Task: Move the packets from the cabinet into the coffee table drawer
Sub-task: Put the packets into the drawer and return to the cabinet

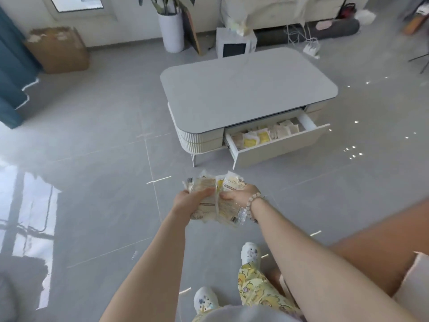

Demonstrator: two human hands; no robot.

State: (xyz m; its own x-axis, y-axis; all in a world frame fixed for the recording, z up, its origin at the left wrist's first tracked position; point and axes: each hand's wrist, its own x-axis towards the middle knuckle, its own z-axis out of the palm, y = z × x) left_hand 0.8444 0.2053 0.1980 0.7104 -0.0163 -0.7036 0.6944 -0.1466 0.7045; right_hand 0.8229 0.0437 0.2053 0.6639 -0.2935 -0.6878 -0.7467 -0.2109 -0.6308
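Both hands grip one bundle of packets (222, 212): the left hand (190, 199) curls its fingers over the left half, and the right hand (236, 194), with a beaded bracelet (253, 202) at the wrist, pinches the right half. The bundle is held in the air above the floor, in front of the person's body and well short of the coffee table (248, 89).

Surface and room: glossy grey floor tiles (104, 182) reflect window light at the left. The coffee table has a rounded grey top and a cream ribbed base. Its drawer (281, 145) stands pulled open toward the camera and already contains loose packets (257, 137), lying flat and overlapping. Behind the table stand a tall white planter (171, 31), a small white appliance (235, 45) and a worn cardboard box (58, 49). A blue curtain (11, 66) hangs at the left edge.

Condition of the held bundle: several flat sachets in clear wrap, cream and yellow inside, with printed white labels. The print is too small to read. Their edges are fanned out and unevenly stacked.

Below, yellow patterned trousers (260, 289) and white clogs (250, 252) are visible.
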